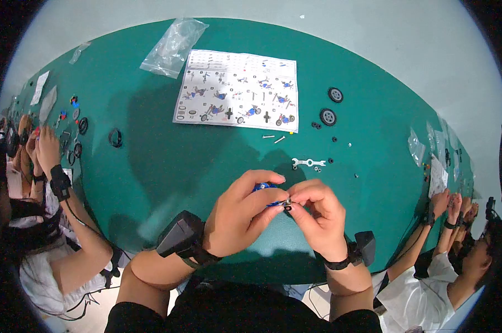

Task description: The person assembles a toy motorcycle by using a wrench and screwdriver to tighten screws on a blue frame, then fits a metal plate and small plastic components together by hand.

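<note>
My left hand (242, 208) is closed around a blue toy assembly (264, 187), which shows between the fingers and is partly covered by them. At its right end sits a small black and silver part (287, 206). My right hand (320, 219) meets the left there, thumb and forefinger pinched at that small part. What exactly lies between the right fingertips is too small to make out. Just beyond the hands lie a white toy wrench (309, 162) and several tiny nuts (317, 170).
A printed instruction sheet (237, 111) lies ahead on the green table (151, 183), beside a clear plastic bag (174, 47). Two screws (279, 140) rest below the sheet. Two wheels (328, 117) are to its right. A black ring (115, 137) lies left. People work at both sides.
</note>
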The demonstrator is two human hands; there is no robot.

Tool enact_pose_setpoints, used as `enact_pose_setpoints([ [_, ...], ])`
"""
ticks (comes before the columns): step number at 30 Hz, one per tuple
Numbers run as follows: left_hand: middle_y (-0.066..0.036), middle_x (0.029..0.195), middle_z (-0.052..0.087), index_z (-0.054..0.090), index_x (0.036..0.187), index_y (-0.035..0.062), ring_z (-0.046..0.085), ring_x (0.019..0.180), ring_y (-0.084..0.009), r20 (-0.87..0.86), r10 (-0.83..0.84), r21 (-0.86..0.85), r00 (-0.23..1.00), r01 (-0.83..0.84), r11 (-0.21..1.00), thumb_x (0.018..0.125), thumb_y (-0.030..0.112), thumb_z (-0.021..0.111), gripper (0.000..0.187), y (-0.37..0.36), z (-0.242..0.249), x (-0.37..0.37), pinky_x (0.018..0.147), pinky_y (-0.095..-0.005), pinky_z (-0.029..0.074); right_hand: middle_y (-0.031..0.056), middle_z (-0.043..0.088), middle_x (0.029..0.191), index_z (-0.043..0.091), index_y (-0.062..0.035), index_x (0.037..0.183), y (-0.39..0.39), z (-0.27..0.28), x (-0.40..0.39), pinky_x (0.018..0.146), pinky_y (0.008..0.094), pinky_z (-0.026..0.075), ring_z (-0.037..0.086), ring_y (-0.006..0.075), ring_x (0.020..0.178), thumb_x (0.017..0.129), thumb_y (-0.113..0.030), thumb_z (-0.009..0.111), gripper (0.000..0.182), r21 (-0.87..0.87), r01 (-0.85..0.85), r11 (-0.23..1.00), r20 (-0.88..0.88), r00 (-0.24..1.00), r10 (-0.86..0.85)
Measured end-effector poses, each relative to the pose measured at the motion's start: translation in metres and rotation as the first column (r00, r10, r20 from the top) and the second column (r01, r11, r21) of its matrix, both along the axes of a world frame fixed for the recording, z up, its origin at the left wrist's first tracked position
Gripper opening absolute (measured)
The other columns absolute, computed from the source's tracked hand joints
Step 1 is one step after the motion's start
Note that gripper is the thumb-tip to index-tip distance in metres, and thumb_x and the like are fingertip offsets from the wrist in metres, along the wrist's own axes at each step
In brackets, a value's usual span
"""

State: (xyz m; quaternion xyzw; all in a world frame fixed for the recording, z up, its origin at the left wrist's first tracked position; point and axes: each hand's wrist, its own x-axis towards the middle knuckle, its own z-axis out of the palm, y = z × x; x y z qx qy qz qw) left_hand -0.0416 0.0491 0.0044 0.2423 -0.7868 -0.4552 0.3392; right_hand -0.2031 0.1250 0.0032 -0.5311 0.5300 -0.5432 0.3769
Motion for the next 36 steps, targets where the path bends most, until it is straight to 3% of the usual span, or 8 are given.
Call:
enact_pose_setpoints([
  [10,-0.014,0.109,0.052,0.058,0.095,0.0047,0.055,0.092,-0.0257,-0.032,-0.012,0.077,0.999,0.015,0.997,0.078,0.004,0.062,0.018,0.001,0.003,0.001,0.075,-0.0324,0.045,0.0079,0.057,0.094,0.054,-0.0026,0.093,0.001,0.002,0.0,0.072,0.0239,0.045,0.056,0.0133,0.083,0.079,0.006,0.058,0.016,0.019,-0.036,0.999,0.033,0.999,0.036],
  [12,-0.015,0.109,0.05,0.057,0.095,0.0023,0.057,0.083,-0.0269,-0.034,-0.018,0.08,0.999,0.021,0.997,0.079,0.002,0.06,0.017,-0.001,0.004,0.001,0.068,-0.0324,0.047,0.0072,0.057,0.095,0.055,-0.0022,0.095,0.0,0.001,0.0,0.073,0.0236,0.045,0.055,0.0122,0.085,0.081,0.006,0.057,0.017,0.035,-0.055,0.998,0.119,0.992,0.051],
  [15,-0.015,0.109,0.05,0.057,0.095,0.0033,0.056,0.084,-0.028,-0.021,0.019,0.162,1.0,-0.016,0.987,0.077,0.001,0.06,0.018,-0.006,0.007,0.003,0.07,-0.0331,0.047,0.0062,0.056,0.097,0.056,-0.0021,0.099,0.0,-0.003,-0.001,0.074,0.0226,0.044,0.054,0.0106,0.086,0.082,0.006,0.055,0.018,0.067,-0.092,0.993,0.214,0.974,0.076],
  [18,-0.012,0.106,0.053,0.057,0.094,0.0063,0.054,0.094,-0.0252,0.211,0.134,-0.04,0.968,-0.129,0.991,0.077,0.003,0.061,0.018,-0.022,0.009,0.012,0.078,-0.0328,0.044,0.0051,0.056,0.096,0.056,-0.0022,0.102,-0.001,-0.004,-0.001,0.074,0.0212,0.044,0.054,0.0091,0.086,0.083,0.005,0.056,0.02,0.1,-0.144,0.984,0.249,0.962,0.115],
  [21,-0.012,0.104,0.052,0.057,0.094,0.0064,0.054,0.093,-0.0293,0.387,0.313,-0.313,0.867,-0.196,0.929,0.075,0.002,0.06,0.019,-0.034,0.004,0.019,0.078,-0.0349,0.045,0.0039,0.055,0.095,0.057,-0.0021,0.102,-0.001,-0.004,-0.002,0.073,0.0201,0.043,0.054,0.0079,0.086,0.083,0.004,0.056,0.019,0.143,-0.182,0.973,0.263,0.955,0.14],
  [22,-0.013,0.103,0.051,0.056,0.093,0.0061,0.052,0.093,-0.0332,0.411,0.311,-0.312,0.857,-0.188,0.931,0.075,0.001,0.059,0.02,-0.034,0.001,0.019,0.078,-0.0377,0.045,0.0035,0.055,0.095,0.057,-0.0021,0.101,-0.001,-0.004,-0.002,0.072,0.0198,0.043,0.053,0.0076,0.085,0.083,0.004,0.057,0.019,0.158,-0.192,0.969,0.268,0.953,0.145],
  [25,-0.013,0.102,0.05,0.055,0.093,0.0056,0.052,0.092,-0.0327,0.494,0.31,-0.334,0.812,-0.152,0.93,0.074,0.001,0.059,0.019,-0.033,-0.004,0.021,0.077,-0.0377,0.045,0.0027,0.055,0.095,0.057,-0.002,0.101,0.0,-0.003,-0.003,0.071,0.0192,0.043,0.053,0.0068,0.085,0.083,0.003,0.057,0.018,0.17,-0.19,0.967,0.281,0.95,0.137],
  [36,-0.015,0.098,0.048,0.051,0.1,0.0039,0.052,0.09,-0.0343,0.455,0.28,-0.318,0.845,-0.139,0.938,0.074,0.002,0.06,0.027,-0.04,-0.008,0.021,0.077,-0.0389,0.044,0.0026,0.055,0.094,0.058,-0.0019,0.099,0.0,-0.003,-0.005,0.07,0.0192,0.044,0.053,0.0065,0.084,0.083,0.004,0.057,0.017,0.186,-0.177,0.967,0.287,0.951,0.119],
])
